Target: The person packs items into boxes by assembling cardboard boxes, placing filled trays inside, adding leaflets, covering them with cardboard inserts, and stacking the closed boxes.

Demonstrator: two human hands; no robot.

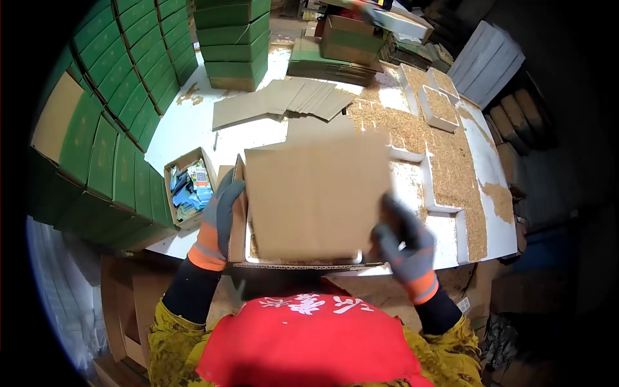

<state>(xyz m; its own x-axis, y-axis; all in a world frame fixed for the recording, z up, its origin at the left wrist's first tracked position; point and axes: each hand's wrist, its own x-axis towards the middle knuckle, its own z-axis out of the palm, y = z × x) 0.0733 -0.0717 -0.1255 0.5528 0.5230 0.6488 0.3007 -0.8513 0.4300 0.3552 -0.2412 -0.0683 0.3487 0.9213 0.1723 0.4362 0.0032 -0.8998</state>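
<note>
A flat brown cardboard sheet (pixel 316 193) lies over the opening of a cardboard box (pixel 238 226) in front of me, its edges slightly blurred. Below its near edge shows the rim of a white tray (pixel 303 261) inside the box. My left hand (pixel 224 213), in a grey glove with an orange cuff, grips the box's left wall. On the other side, my right hand (pixel 405 240) pinches the sheet's lower right edge between thumb and fingers. Behind the sheet, more cardboard sheets (pixel 258 105) are fanned out on the white table (pixel 184 138).
Green boxes (pixel 97 145) are stacked along the left. A small carton (pixel 193 222) of blue packets stands near my left hand. White trays (pixel 440 108) and brown granules (pixel 451 174) cover the right side. Flattened green cartons (pixel 329 68) lie at the back.
</note>
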